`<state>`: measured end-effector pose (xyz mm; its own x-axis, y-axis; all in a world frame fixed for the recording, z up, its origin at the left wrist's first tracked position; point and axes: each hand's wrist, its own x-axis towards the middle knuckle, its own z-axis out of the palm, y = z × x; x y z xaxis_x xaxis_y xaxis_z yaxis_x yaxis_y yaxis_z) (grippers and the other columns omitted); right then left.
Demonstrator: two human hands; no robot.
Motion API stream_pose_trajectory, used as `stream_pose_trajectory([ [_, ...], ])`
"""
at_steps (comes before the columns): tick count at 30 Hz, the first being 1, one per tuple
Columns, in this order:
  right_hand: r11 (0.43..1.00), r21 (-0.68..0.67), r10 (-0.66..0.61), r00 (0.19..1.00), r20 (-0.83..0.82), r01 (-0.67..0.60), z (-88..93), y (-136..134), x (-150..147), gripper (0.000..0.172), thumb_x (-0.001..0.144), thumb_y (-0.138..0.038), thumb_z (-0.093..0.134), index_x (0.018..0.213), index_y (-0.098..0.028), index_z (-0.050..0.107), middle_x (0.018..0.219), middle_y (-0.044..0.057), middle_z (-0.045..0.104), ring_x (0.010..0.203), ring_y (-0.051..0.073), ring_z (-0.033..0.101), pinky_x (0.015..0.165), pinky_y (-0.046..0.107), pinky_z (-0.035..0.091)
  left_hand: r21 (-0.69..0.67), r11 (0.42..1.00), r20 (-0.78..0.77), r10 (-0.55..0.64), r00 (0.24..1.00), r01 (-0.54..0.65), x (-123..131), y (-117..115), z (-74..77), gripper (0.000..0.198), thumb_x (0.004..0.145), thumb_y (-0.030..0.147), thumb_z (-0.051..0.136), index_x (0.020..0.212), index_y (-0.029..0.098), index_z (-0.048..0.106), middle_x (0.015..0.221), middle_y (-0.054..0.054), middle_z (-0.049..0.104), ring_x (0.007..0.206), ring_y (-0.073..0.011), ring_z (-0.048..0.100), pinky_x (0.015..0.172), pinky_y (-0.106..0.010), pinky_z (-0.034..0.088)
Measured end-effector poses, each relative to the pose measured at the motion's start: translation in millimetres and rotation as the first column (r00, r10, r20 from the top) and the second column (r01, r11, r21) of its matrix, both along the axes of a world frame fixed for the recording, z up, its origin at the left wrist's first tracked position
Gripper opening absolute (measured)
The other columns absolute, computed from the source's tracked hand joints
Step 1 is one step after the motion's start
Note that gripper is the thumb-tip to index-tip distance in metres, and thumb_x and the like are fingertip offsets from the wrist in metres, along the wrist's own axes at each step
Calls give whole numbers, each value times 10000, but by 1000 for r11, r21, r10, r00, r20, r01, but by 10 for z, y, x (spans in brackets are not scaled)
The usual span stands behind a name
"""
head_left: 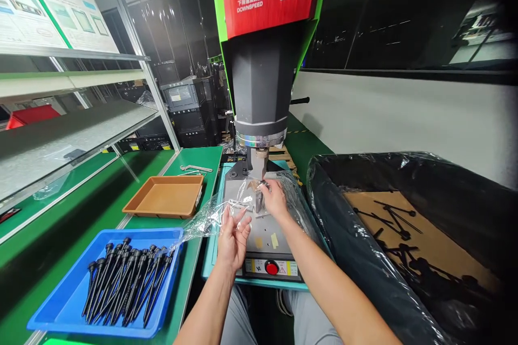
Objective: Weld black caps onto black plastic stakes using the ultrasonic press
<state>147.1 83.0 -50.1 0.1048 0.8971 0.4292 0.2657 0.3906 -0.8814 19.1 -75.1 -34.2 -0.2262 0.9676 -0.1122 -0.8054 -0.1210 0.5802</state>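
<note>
Film of clear plastic is draped across the grey metal base plate, reaching the rim of the blue rectangular plastic tray. A small dark piece is pinched between thumb and fingers of the right hand, at the upright grey metal fixture; it is probably held by its end so that it can be guided under the narrow metal horn. The left hand is turned palm up beside the fixture, its fingers loosely parted; whether the film is touched by it cannot be told. Black knob-headed rods are bunched in the blue tray, likely kept at the left for easy reach, while similar rods are scattered on brown cardboard inside the black plastic-lined bin at the right. The green tabletop is also occupied by a shallow tan plastic tray and silvery wrenches. Behind, black stacked crates and dark glossy panels are seen.
</note>
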Motion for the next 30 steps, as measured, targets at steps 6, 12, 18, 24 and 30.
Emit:
stream_pose_trajectory([
  [6,949,-251,136,967,-215,-189,-298,-716,154,406,788,-522,577,1004,-182,631,931,118,700,887,261,644,747,382,512,-4,1000,-33,-12,999,12,-7,44,-119,637,869,274,657,1429,322,358,1196,-118,665,899,-171,705,723,-237,563],
  [12,625,-423,340,716,-609,-656,-421,-1663,243,404,738,-520,730,932,-179,630,842,70,687,698,183,655,659,341,538,-94,993,-94,-74,993,65,-53,-100,-370,560,795,332,740,1291,237,498,1230,-129,640,1019,-198,666,865,-307,519],
  [18,669,-341,295,658,-693,-660,-206,-1949,330,461,681,-457,826,1002,-191,629,913,63,685,812,204,666,768,377,542,-298,873,-219,-457,862,387,-39,-748,-530,446,768,426,745,1091,134,648,1123,-168,667,916,-217,673,790,-332,512],
  [24,656,-316,287,613,-736,-686,-126,-2021,301,422,692,-419,831,980,-190,625,916,60,687,785,200,668,765,391,548,-236,935,-618,-355,701,265,109,-1186,-414,281,713,335,800,878,131,698,788,-72,707,724,-163,645,718,-280,481],
  [30,584,-316,337,577,-744,-748,-90,-2097,275,493,685,-374,835,1081,-191,606,940,69,695,800,203,674,772,388,543,-275,942,-558,-318,766,191,194,-1287,-283,322,685,365,812,831,119,665,703,-47,678,601,-152,636,618,-277,490],
])
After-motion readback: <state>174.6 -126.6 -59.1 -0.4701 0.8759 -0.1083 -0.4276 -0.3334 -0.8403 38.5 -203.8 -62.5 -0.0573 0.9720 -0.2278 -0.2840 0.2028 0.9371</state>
